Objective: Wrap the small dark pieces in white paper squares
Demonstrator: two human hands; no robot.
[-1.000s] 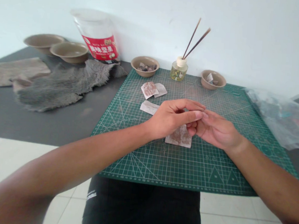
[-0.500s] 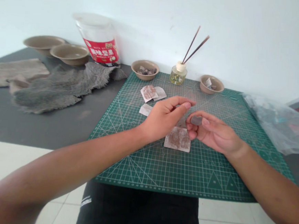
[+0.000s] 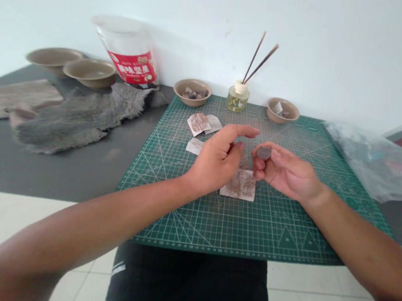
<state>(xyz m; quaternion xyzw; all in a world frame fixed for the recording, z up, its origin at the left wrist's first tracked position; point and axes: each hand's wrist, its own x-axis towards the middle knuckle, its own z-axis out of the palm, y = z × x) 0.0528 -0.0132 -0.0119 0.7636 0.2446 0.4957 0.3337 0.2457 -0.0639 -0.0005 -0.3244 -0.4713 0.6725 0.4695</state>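
Between the thumb and fingers of my right hand [image 3: 284,171] is a small round grey disc [image 3: 264,152]. My left hand [image 3: 221,159] hovers just to its left, thumb and index finger apart, with nothing visible between them. Below both hands a white square sheet with brown smudges [image 3: 238,185] lies on the green cutting mat [image 3: 195,224]. Farther back on the mat are a smudged white piece [image 3: 198,123], a paler one [image 3: 213,123] and another [image 3: 194,146] partly behind my left hand.
A bowl of dark pieces [image 3: 192,102], a reed diffuser [image 3: 237,101] and a bowl with a white scrap [image 3: 282,117] stand along the back. Grey furry cloth [image 3: 74,119], two bowls [image 3: 91,79] and a clear tub [image 3: 133,66] are left. Plastic wrap [image 3: 377,159] lies right.
The thumb and index finger of my left hand have spread apart. In my right hand the disc has turned and shows more of its round face. The view has shifted slightly.
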